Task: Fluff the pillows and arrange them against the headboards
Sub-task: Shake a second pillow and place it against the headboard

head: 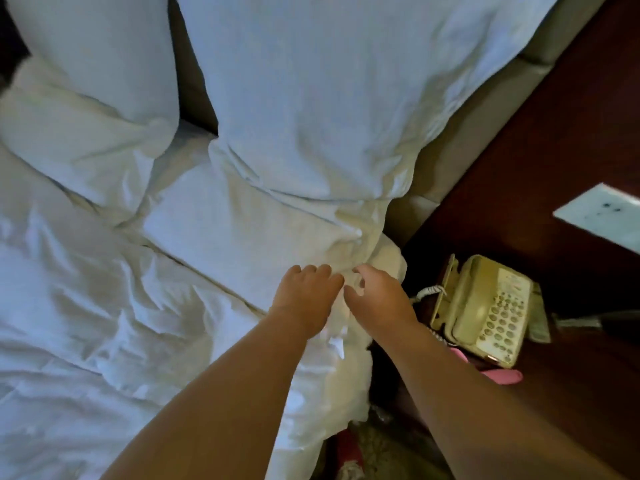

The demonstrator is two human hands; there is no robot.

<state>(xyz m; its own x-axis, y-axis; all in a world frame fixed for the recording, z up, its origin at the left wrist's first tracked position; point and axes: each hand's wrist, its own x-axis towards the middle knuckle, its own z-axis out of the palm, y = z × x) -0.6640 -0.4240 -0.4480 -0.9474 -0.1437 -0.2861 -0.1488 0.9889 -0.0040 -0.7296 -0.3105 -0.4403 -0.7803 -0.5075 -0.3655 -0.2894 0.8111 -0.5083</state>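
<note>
Two large white pillows lean against the padded headboard (460,140): one at the right (311,91), one at the left (93,57). In front of each lies a flatter white pillow, the right one (249,230) and the left one (79,147). My left hand (304,299) rests with curled fingers on the near right corner of the flat right pillow. My right hand (377,299) is beside it at the bed's edge, thumb and fingers pinching the white fabric there. Both forearms reach in from the bottom.
A rumpled white duvet (86,323) covers the bed at the left. A dark wooden nightstand (554,150) stands at the right with a beige telephone (485,306), a pink object (498,372) under it, and a white card (602,213).
</note>
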